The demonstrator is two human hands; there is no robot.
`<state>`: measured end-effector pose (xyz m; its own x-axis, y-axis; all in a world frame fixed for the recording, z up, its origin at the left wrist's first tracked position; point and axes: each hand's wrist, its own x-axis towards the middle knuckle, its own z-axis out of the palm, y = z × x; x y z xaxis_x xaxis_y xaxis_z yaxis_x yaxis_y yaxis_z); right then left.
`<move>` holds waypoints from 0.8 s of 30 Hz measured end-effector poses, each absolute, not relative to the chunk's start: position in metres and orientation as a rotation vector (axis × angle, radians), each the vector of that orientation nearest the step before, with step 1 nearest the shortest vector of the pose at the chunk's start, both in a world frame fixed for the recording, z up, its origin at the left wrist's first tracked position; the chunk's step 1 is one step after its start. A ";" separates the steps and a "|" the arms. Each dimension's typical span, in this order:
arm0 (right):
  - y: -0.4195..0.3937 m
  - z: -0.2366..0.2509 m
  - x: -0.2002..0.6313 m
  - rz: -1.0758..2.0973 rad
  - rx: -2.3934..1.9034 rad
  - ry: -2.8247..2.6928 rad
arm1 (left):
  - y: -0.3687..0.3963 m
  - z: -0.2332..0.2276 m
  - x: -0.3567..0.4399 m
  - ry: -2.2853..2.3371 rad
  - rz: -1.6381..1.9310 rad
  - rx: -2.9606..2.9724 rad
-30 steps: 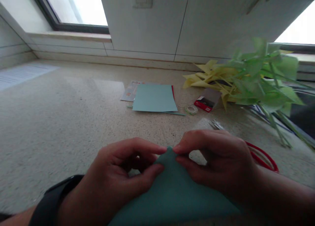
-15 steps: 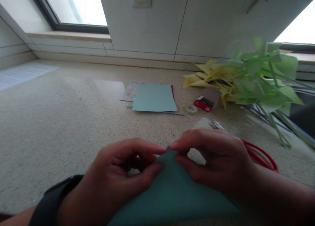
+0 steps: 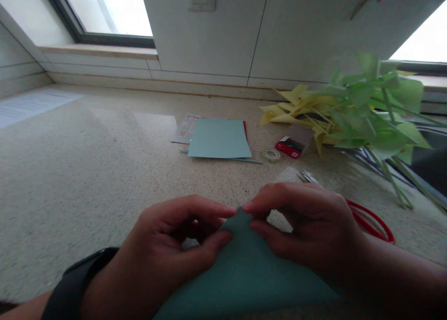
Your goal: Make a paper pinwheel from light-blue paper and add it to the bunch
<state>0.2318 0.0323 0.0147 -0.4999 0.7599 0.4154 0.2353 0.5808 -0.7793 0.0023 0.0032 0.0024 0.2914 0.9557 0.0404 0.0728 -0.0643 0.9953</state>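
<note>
Here, looking down from my head camera, I have a teal sheet of paper (image 3: 244, 273) spread low in front of me on the speckled countertop (image 3: 87, 171), its far corner rising to a point between my two hands. My left hand (image 3: 171, 245) pinches that corner from the left, thumb below and forefinger curled over the top, and a black band (image 3: 73, 283) sits on that wrist. My right hand (image 3: 307, 227) pinches the same corner from the right, fingertips (image 3: 249, 207) closed on the paper's tip and nearly meeting those of my left hand.

Just behind my right hand lie scissors with red handles (image 3: 373, 220), the loops showing past my wrist. Farther back, near the middle of the counter, a stack of paper sheets (image 3: 218, 138) lies flat with a light teal sheet on top and a red edge showing at its right side. Right of it sit a small roll of tape (image 3: 271, 154) and an open red box (image 3: 293, 143). Beyond those, a heap of yellow and green paper pinwheels (image 3: 352, 110) on sticks lies against the wall.
</note>
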 end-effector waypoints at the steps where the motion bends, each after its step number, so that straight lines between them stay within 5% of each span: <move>1: 0.032 0.015 0.232 0.850 -0.792 -2.027 | 0.003 0.002 0.002 1.018 0.979 1.431; 24: 0.032 0.016 0.231 0.895 -0.814 -2.005 | 0.002 0.002 0.002 1.033 0.954 1.410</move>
